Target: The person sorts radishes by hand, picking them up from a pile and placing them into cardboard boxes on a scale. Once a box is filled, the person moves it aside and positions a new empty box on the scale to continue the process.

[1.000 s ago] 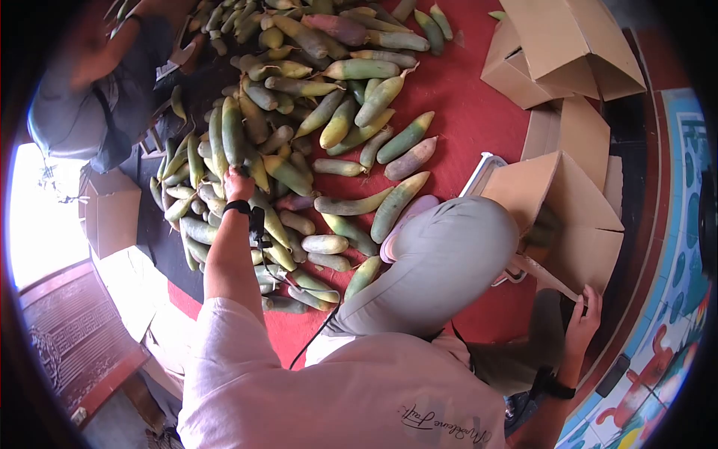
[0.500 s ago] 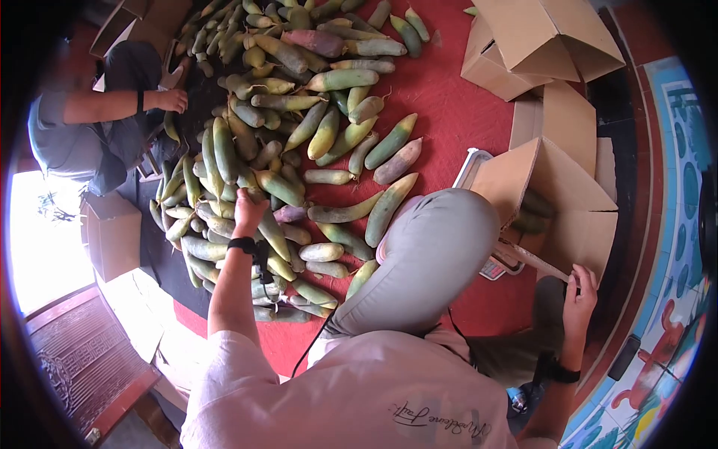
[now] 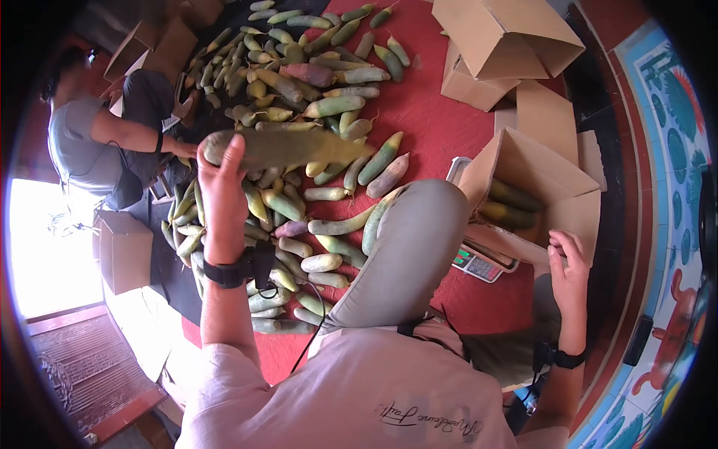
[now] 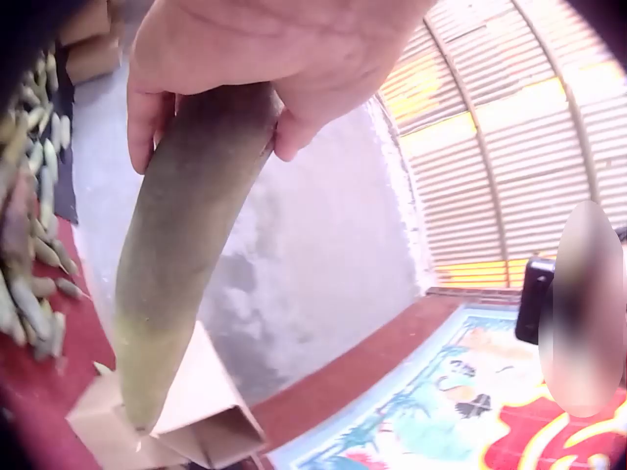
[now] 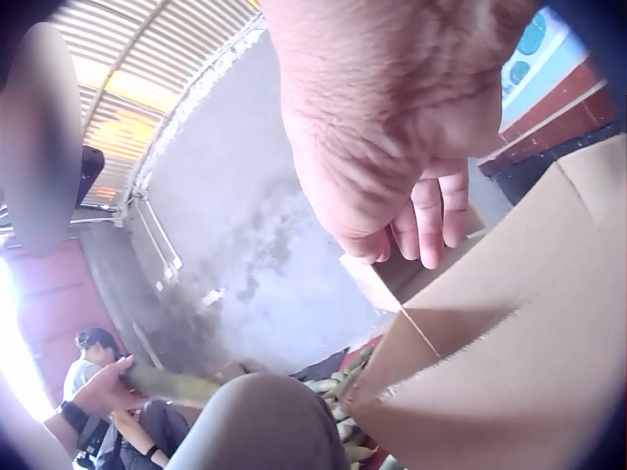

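My left hand [image 3: 223, 187] grips a long green radish [image 3: 292, 148] by its thick end, raised over the pile of radishes [image 3: 280, 203]. Its yellowish tip points right in the head view. In the left wrist view, thumb and fingers wrap the top of the radish [image 4: 186, 225], which hangs down tapering. My right hand [image 3: 570, 277], fingers loosely bent and holding nothing, hovers at the near edge of an open cardboard box [image 3: 553, 161]. A few dark green radishes [image 3: 516, 196] lie inside that box. The right wrist view shows the hand [image 5: 392, 117] above the box flap [image 5: 490, 362].
The box sits on a scale [image 3: 479, 267] with a lit panel. More cardboard boxes [image 3: 508, 37] stand behind it. Across the pile another person [image 3: 78, 150] reaches toward the radishes. My bent knee [image 3: 411, 247] lies between pile and box. A wooden bench [image 3: 90, 374] stands at left.
My left hand has lifted a radish out of the pile. My right hand has come off the box flap. The other person has moved, and the view has turned toward the box.
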Demonstrator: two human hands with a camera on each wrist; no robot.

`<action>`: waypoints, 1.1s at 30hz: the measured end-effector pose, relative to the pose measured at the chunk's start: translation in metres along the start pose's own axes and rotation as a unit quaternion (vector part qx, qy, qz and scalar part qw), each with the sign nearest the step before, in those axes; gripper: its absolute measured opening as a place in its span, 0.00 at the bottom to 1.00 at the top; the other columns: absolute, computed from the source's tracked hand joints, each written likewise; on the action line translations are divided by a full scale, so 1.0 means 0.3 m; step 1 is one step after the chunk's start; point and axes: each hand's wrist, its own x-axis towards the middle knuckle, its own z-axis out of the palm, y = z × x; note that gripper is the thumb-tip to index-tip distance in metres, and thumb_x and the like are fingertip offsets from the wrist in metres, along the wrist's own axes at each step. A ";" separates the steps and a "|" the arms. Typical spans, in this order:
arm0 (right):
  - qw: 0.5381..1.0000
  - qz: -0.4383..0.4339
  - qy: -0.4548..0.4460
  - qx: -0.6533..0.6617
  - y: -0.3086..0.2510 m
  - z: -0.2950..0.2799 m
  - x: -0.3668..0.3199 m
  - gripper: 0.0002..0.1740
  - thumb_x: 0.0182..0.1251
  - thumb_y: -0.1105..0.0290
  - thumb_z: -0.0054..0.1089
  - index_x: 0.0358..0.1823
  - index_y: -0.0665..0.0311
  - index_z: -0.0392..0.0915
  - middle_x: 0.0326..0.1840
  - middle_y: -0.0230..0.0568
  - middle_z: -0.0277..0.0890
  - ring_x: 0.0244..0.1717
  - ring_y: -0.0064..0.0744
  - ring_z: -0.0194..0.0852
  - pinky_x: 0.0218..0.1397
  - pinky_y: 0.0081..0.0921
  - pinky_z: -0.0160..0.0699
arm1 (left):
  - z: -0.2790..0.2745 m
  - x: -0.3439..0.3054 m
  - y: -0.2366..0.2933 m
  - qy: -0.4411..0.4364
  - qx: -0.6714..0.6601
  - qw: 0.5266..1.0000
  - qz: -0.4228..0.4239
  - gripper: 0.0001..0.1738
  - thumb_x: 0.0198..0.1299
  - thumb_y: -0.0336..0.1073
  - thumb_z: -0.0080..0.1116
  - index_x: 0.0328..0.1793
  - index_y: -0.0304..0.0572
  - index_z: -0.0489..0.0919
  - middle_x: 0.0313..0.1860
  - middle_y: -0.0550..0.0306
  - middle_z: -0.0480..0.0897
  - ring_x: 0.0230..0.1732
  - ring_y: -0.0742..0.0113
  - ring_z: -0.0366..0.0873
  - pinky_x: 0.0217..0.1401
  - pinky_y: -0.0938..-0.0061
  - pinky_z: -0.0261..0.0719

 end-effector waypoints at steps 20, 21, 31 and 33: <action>0.996 0.044 -0.064 0.052 -0.050 -0.088 -0.136 0.36 0.39 0.74 0.68 0.56 0.68 0.67 0.46 0.50 0.75 0.48 0.39 0.76 0.52 0.30 0.71 | 0.545 -0.426 -0.048 -0.446 -0.017 0.890 -0.095 0.32 0.63 0.40 0.52 0.68 0.40 0.53 0.57 0.50 0.69 0.57 0.65 0.68 0.59 0.71 0.67; 0.995 0.060 -0.059 0.059 -0.040 -0.109 -0.126 0.36 0.39 0.75 0.68 0.56 0.68 0.67 0.44 0.49 0.76 0.46 0.37 0.77 0.50 0.28 0.72 | 0.539 -0.423 -0.066 -0.446 -0.017 0.890 -0.095 0.32 0.63 0.40 0.52 0.68 0.40 0.53 0.57 0.50 0.69 0.57 0.65 0.68 0.59 0.71 0.67; 0.972 0.131 -0.059 -0.183 0.245 -0.174 -0.006 0.32 0.45 0.72 0.64 0.56 0.68 0.68 0.49 0.55 0.74 0.51 0.49 0.73 0.53 0.35 0.70 | 0.221 -0.253 -0.251 -0.277 0.080 0.940 -0.183 0.25 0.64 0.40 0.49 0.63 0.37 0.61 0.49 0.50 0.75 0.48 0.65 0.76 0.51 0.72 0.73; 0.966 0.134 -0.090 -0.200 0.251 -0.141 0.032 0.32 0.45 0.69 0.64 0.56 0.66 0.68 0.49 0.53 0.74 0.49 0.50 0.72 0.52 0.37 0.70 | 0.119 -0.229 -0.335 -0.224 0.127 0.938 -0.231 0.24 0.64 0.40 0.49 0.63 0.38 0.62 0.48 0.51 0.76 0.47 0.65 0.76 0.50 0.73 0.73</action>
